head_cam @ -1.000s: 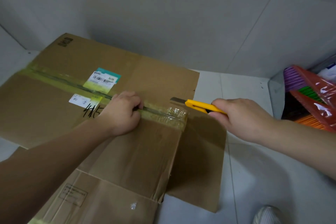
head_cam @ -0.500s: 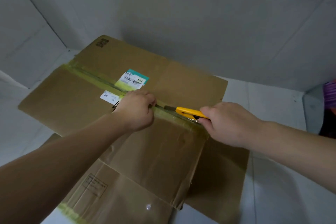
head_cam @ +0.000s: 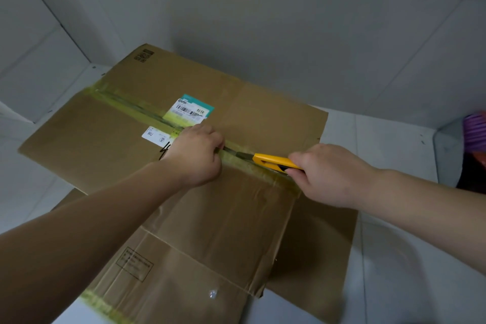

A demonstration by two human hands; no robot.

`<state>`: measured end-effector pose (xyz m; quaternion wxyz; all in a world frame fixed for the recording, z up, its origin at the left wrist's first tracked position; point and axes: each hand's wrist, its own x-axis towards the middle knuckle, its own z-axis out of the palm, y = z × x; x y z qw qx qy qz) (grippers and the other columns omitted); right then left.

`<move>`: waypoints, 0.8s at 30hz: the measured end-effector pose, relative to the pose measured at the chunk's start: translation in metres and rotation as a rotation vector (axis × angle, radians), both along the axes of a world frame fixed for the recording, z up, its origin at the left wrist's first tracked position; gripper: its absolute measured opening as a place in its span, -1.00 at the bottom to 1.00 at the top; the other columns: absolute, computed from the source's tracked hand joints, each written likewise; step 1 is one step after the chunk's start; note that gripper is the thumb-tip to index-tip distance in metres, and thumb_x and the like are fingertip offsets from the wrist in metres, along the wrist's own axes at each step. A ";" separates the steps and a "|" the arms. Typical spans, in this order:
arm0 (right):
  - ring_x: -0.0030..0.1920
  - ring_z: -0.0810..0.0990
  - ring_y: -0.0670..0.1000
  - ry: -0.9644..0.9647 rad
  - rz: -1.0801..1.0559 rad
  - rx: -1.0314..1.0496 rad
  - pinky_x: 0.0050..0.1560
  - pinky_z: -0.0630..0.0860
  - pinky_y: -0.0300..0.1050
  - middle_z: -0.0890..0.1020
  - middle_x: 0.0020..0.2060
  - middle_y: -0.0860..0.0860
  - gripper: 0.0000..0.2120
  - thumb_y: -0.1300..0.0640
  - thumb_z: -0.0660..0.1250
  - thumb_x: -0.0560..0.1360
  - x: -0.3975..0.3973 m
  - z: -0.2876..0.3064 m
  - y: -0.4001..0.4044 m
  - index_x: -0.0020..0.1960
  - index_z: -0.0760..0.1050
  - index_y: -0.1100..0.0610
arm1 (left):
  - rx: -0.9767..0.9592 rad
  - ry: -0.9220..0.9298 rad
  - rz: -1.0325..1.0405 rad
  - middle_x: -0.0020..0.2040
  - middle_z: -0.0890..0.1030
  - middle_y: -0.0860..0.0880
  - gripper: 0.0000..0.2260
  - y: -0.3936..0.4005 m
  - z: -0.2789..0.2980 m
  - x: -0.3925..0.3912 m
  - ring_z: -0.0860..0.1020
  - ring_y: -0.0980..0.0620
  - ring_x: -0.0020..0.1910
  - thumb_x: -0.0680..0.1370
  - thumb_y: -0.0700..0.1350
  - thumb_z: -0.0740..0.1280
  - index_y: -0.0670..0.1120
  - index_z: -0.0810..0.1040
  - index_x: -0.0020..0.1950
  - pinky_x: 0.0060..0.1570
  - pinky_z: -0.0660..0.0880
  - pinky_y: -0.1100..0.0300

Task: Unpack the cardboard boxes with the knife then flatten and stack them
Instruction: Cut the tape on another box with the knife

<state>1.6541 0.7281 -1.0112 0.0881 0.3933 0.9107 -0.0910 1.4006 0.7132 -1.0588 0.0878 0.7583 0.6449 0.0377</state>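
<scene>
Slitting step in hand: the right hand (head_cam: pixel 328 173) gripped the yellow utility knife (head_cam: pixel 276 162), blade in the taped seam (head_cam: pixel 136 108) of the cardboard box (head_cam: pixel 223 218) on the floor. The left hand (head_cam: pixel 196 154), fingers curled, apparently pinned the seam. Next required drawing the blade clear of those fingers.

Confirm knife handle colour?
Yellow: the knife handle, clearest in the head view, gripped by the right hand.

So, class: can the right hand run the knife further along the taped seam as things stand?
Probably not far: the left hand rests on the taped seam just ahead of the knife that the right hand grips.
</scene>
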 end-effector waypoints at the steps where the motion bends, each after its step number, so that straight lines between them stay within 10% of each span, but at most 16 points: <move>1: -0.39 0.35 -0.08 -0.005 -0.007 -0.010 -0.38 0.26 -0.10 0.35 -0.40 -0.09 -0.75 -0.06 0.09 0.61 0.002 0.001 0.000 -0.20 0.29 0.00 | 0.002 0.007 -0.003 -0.06 0.50 -0.08 -0.59 0.000 0.000 0.000 0.42 -0.10 -0.02 0.30 -0.08 0.04 -0.11 0.53 0.01 -0.05 0.22 0.16; 24: -0.22 0.47 -0.04 -0.127 -0.057 0.024 -0.23 0.35 -0.14 0.49 -0.22 -0.11 -0.75 -0.13 0.04 0.59 0.106 0.012 -0.044 0.02 0.41 -0.03 | 0.047 0.098 0.031 -0.02 0.51 -0.07 -0.66 0.002 -0.004 0.009 0.44 -0.14 0.03 0.34 -0.07 0.06 -0.07 0.56 -0.05 0.05 0.30 0.04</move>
